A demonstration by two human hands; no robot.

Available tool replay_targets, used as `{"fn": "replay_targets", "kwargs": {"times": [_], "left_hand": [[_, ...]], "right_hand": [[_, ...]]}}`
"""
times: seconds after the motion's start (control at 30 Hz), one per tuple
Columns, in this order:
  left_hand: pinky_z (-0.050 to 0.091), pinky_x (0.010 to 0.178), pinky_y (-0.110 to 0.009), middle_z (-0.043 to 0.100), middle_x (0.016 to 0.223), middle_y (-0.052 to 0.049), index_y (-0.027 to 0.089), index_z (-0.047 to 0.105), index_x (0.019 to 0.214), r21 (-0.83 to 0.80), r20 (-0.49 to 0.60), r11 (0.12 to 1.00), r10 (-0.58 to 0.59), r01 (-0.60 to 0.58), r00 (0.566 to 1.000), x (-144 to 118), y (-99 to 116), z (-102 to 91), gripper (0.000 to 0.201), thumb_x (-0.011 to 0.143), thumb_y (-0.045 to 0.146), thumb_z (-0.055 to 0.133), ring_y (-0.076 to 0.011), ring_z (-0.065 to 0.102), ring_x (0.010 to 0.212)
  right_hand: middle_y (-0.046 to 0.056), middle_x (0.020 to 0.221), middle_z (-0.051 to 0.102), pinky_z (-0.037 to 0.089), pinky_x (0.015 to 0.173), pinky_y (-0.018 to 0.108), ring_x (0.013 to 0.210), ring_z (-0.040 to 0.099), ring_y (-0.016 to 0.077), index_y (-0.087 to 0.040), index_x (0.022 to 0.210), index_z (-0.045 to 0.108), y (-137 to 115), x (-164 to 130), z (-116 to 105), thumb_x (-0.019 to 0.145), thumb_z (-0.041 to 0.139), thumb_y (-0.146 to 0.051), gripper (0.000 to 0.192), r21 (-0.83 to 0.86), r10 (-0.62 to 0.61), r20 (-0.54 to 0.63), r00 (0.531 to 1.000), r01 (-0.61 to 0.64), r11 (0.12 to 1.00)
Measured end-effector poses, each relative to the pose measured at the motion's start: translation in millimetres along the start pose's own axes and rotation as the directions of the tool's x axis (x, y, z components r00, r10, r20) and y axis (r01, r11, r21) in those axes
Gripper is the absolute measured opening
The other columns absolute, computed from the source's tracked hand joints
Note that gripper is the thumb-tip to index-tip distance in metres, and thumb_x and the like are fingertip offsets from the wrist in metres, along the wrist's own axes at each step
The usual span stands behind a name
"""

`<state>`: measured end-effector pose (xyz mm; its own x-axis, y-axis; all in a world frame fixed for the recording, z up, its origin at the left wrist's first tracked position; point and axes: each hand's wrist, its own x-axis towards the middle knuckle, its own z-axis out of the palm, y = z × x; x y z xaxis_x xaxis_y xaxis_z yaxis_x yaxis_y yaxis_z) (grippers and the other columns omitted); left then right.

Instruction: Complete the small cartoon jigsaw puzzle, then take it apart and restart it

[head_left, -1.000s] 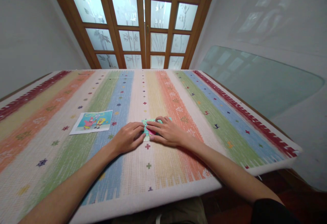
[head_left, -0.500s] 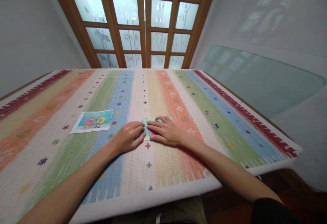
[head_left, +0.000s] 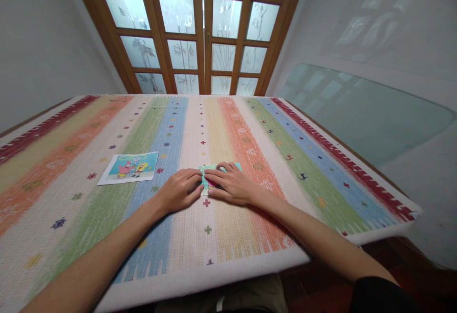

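A small jigsaw puzzle [head_left: 204, 187] in teal, green and pink lies flat on the striped tablecloth, largely covered by my hands. At its left edge my left hand [head_left: 181, 189] is closed, thumb and curled fingers gripping the border. My right hand [head_left: 230, 184] reaches over the puzzle from the right and holds it, fingers bent across the pink part and thumb near the lower edge. To the left, apart from both hands, lies a printed picture [head_left: 132, 166] of a pink and a yellow cartoon figure on blue.
The table wears a tablecloth [head_left: 235, 241] with coloured stripes and small motifs. Wooden doors [head_left: 203, 42] with frosted panes stand beyond its far edge. A pale green glass panel [head_left: 364, 108] leans by the right wall.
The view has shifted very slightly. Both hands stay on the puzzle with hardly any visible movement.
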<state>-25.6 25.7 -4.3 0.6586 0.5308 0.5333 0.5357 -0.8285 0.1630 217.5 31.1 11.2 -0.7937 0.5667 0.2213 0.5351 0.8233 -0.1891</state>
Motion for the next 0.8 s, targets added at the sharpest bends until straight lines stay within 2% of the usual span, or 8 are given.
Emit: {"fn": "replay_targets", "kwargs": {"times": [0.17, 0.27, 0.37, 0.47, 0.57, 0.67, 0.8], "left_hand": [[0.058, 0.089, -0.042, 0.073, 0.107, -0.013, 0.016, 0.068, 0.102, -0.008, -0.003, 1.000, -0.002, 0.002, 1.000, 0, 0, -1.2, 0.017, 0.098, 0.023, 0.054, -0.0260, 0.070, 0.098], [0.058, 0.088, -0.042, 0.073, 0.106, -0.012, 0.017, 0.068, 0.101, -0.011, 0.001, 1.000, -0.008, 0.008, 1.000, 0, -1, -1.1, 0.016, 0.098, 0.024, 0.054, -0.0257, 0.070, 0.097], [0.059, 0.087, -0.044, 0.073, 0.106, -0.013, 0.016, 0.067, 0.100, -0.006, 0.006, 1.000, -0.005, 0.005, 1.000, -1, -2, 0.5, 0.016, 0.099, 0.024, 0.053, -0.0264, 0.070, 0.097], [0.059, 0.087, -0.044, 0.072, 0.106, -0.014, 0.015, 0.066, 0.106, 0.004, 0.003, 1.000, -0.007, 0.006, 1.000, -3, -3, 2.0, 0.018, 0.099, 0.025, 0.052, -0.0269, 0.069, 0.098], [0.060, 0.089, -0.046, 0.072, 0.113, -0.015, 0.014, 0.064, 0.117, 0.006, 0.007, 1.000, -0.024, 0.024, 1.000, -4, -3, 2.2, 0.025, 0.099, 0.027, 0.052, -0.0277, 0.069, 0.102], [0.059, 0.093, -0.048, 0.070, 0.123, -0.016, 0.016, 0.065, 0.125, 0.004, 0.024, 1.000, -0.018, 0.018, 1.000, -3, -2, 1.5, 0.030, 0.101, 0.027, 0.050, -0.0282, 0.068, 0.109], [0.058, 0.095, -0.049, 0.072, 0.123, -0.014, 0.017, 0.068, 0.122, -0.017, 0.046, 1.000, 0.014, -0.013, 0.999, 0, -2, 0.7, 0.029, 0.102, 0.025, 0.049, -0.0285, 0.068, 0.113]], "right_hand": [[0.008, 0.151, 0.058, 0.039, 0.106, 0.055, 0.126, 0.048, 0.0331, -0.022, 0.146, 0.057, 5, 1, 1, 0.105, 0.045, -0.057, 0.055, 0.087, 0.027, 0.021, 0.999, -0.029, 0.996], [0.006, 0.157, 0.051, 0.035, 0.114, 0.056, 0.138, 0.043, 0.0318, -0.026, 0.152, 0.051, 19, -4, -3, 0.106, 0.045, -0.054, 0.054, 0.157, 0.032, 0.036, 0.999, -0.037, 0.987], [0.008, 0.161, 0.046, 0.030, 0.120, 0.058, 0.147, 0.036, 0.0311, -0.026, 0.154, 0.049, 40, -11, -14, 0.103, 0.052, -0.052, 0.057, 0.175, 0.065, 0.004, 0.998, -0.064, 0.983], [0.013, 0.156, 0.051, 0.031, 0.121, 0.057, 0.145, 0.041, 0.0325, -0.020, 0.152, 0.052, 61, -20, -25, 0.096, 0.063, -0.054, 0.066, 0.180, 0.076, 0.018, 0.997, -0.078, 0.981], [0.014, 0.152, 0.055, 0.034, 0.120, 0.058, 0.145, 0.042, 0.0335, -0.020, 0.150, 0.053, 75, -29, -33, 0.089, 0.072, -0.056, 0.074, 0.181, 0.078, 0.047, 0.996, -0.086, 0.980], [0.014, 0.151, 0.056, 0.035, 0.119, 0.060, 0.145, 0.041, 0.0344, -0.022, 0.149, 0.054, 80, -37, -34, 0.081, 0.079, -0.058, 0.081, 0.181, 0.070, 0.062, 0.996, -0.080, 0.980], [0.015, 0.151, 0.056, 0.035, 0.116, 0.064, 0.144, 0.041, 0.0381, -0.020, 0.146, 0.059, 79, -43, -32, 0.074, 0.083, -0.061, 0.086, 0.184, 0.076, 0.074, 0.994, -0.089, 0.979]]}}
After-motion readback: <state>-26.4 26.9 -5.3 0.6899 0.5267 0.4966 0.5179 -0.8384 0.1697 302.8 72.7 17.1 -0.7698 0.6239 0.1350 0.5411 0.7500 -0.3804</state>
